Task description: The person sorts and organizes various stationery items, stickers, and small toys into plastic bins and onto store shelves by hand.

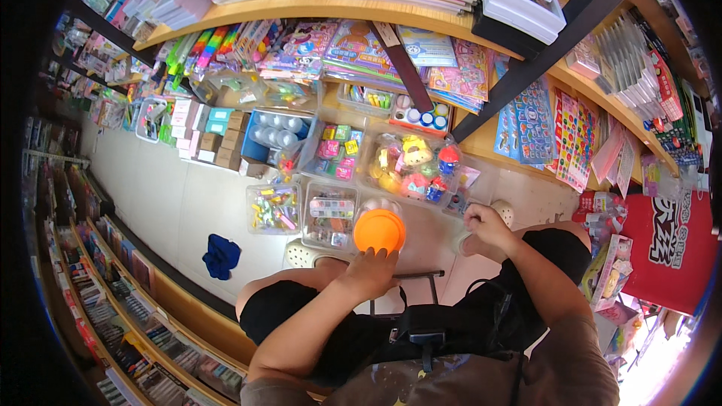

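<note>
My left hand [372, 272] grips a clear plastic jar [381, 203] by its round orange lid [379, 231], with the fingertips on the lid's near edge. The jar is between my knees, just right of a clear bin [329, 241] of small packaged items. My right hand [487, 224] hovers above my right shoe, its fingers loosely curled and nothing visible in them. Beyond the jar stands a clear tub [369, 172] of plush-like character toys. Left of it, another clear bin [307, 171] contains small colourful boxes.
A shallow bin [274, 210] of small colourful pieces stands at the left. Small cartons [230, 141] and a blue box [251, 152] line the shelf front. Wooden shelves [316, 7] hang low ahead. A dark blue cloth [221, 256] lies on the floor; a metal stool frame [420, 275] is below me.
</note>
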Action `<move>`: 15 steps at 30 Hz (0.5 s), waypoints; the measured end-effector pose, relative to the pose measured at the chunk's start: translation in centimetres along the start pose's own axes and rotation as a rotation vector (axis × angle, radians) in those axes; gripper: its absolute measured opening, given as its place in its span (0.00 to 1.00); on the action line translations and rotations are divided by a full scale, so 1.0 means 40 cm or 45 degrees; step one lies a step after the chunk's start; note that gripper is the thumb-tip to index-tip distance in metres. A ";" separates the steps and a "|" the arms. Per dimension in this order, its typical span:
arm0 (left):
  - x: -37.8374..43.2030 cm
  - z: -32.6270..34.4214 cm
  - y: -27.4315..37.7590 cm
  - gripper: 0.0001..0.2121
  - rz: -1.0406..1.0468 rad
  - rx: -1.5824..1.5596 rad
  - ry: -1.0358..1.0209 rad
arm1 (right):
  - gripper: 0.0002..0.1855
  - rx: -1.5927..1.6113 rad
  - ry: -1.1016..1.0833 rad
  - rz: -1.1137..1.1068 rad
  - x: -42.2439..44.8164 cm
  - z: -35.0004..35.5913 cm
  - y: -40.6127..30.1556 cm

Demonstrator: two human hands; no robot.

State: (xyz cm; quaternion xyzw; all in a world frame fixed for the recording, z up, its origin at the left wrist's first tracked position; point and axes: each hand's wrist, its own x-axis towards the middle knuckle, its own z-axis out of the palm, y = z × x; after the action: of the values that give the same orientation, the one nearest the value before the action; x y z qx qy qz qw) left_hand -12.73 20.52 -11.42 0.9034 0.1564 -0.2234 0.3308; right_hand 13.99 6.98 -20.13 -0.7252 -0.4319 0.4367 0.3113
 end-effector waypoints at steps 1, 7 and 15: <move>0.008 -0.004 0.004 0.23 0.076 -0.019 0.037 | 0.03 0.096 -0.066 0.108 -0.003 0.001 -0.005; 0.018 0.002 0.070 0.21 0.137 -0.144 0.374 | 0.14 0.499 -0.235 0.287 0.045 -0.065 -0.111; -0.003 0.026 0.105 0.23 -0.022 -0.149 0.208 | 0.20 1.318 -0.286 0.274 0.336 -0.105 -0.458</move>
State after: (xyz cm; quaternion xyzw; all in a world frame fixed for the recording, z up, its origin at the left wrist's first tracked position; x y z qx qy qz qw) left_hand -11.34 16.76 -9.85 0.8964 0.2036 -0.1423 0.3671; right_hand 14.58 26.69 -8.05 -0.4660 -0.1141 0.6967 0.5334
